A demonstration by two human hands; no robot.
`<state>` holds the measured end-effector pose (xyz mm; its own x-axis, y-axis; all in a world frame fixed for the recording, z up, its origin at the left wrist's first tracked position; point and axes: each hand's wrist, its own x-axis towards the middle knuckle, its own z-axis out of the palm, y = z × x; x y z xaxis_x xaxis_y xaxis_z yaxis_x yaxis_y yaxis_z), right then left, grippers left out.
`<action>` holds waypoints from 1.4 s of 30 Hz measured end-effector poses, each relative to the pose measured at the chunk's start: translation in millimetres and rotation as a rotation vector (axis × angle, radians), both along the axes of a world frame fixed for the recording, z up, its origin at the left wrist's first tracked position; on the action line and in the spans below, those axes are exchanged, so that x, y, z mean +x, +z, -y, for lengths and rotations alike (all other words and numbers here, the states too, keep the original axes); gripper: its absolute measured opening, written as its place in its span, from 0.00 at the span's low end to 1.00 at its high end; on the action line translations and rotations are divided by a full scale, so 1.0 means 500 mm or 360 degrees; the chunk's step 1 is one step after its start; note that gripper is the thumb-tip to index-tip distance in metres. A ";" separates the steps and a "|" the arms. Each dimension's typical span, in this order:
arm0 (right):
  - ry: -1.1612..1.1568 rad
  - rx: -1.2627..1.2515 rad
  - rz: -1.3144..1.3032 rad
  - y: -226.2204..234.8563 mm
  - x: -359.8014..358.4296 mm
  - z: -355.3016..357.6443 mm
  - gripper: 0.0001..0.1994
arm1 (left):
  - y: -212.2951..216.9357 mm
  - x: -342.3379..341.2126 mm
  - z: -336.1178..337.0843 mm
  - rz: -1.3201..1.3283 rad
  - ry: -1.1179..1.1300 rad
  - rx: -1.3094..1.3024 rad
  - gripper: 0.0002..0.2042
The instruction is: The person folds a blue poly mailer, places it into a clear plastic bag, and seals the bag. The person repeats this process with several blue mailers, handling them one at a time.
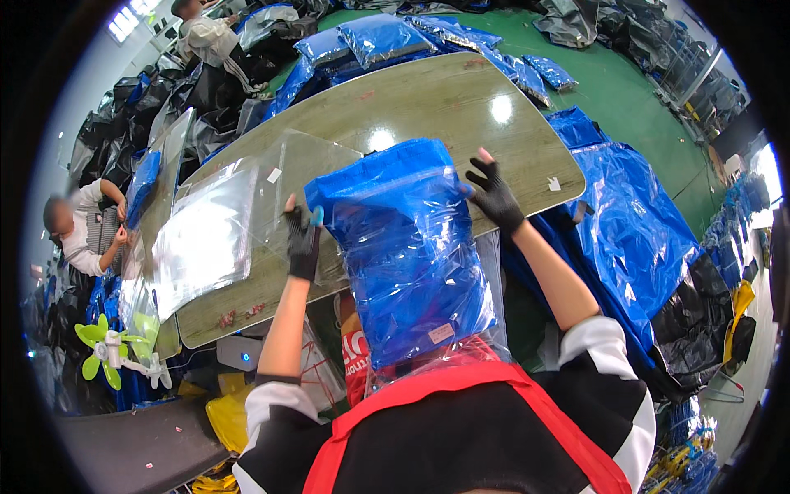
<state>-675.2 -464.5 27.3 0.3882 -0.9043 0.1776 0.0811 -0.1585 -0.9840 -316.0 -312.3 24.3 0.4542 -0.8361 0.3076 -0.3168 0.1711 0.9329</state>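
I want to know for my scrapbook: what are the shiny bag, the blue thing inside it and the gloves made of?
The bag looks like thin clear plastic film: glossy, crinkled, see-through. The blue thing inside seems a folded fabric or plastic sheet; the wrap hides which. The gloves, on the left hand and right hand, look like dark matte knit cloth with open fingertips.

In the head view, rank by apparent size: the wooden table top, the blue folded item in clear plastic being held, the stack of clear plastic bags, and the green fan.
1. Wooden table top.
2. Blue folded item in clear plastic, though nearness to the camera enlarges it.
3. Stack of clear plastic bags.
4. Green fan.
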 end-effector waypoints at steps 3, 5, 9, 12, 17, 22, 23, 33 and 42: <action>0.0264 0.0389 -0.0014 0.039 0.072 0.047 0.54 | 0.009 -0.008 0.087 -0.0571 -0.0276 0.0422 0.28; 0.0239 0.0110 -0.0017 0.073 0.101 0.052 0.40 | 0.038 -0.021 0.123 -0.1130 -0.0490 0.0437 0.28; 0.0137 -0.0026 -0.0154 0.132 0.098 0.041 0.30 | 0.110 -0.033 0.115 -0.0380 -0.0265 0.0431 0.31; 0.0149 0.0019 -0.0205 0.154 0.088 0.031 0.30 | 0.126 -0.044 0.072 -0.0804 -0.0661 -0.0066 0.42; 0.0157 -0.0017 -0.0213 0.160 0.077 0.004 0.37 | 0.102 -0.050 0.028 0.0271 -0.0405 -0.0053 0.36; 0.0379 -0.0074 0.0324 0.159 0.047 -0.026 0.32 | 0.092 -0.053 0.020 0.0008 -0.0073 0.0107 0.13; 0.0270 -0.0201 0.0231 0.161 0.045 -0.026 0.24 | 0.093 -0.053 0.023 0.0142 -0.0151 -0.0078 0.10; 0.0542 -0.0025 0.0215 0.173 0.044 -0.002 0.24 | 0.102 -0.037 0.047 -0.0193 0.0100 -0.0150 0.11; 0.0194 -0.0361 0.0245 0.150 0.059 -0.025 0.19 | 0.135 -0.041 0.024 0.0020 -0.0010 -0.0289 0.20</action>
<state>-646.0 -452.0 102.2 0.4445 -0.7832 0.4348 0.2585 -0.3526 -0.8994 -336.5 -324.2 91.5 0.4443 -0.7692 0.4593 -0.3268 0.3382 0.8825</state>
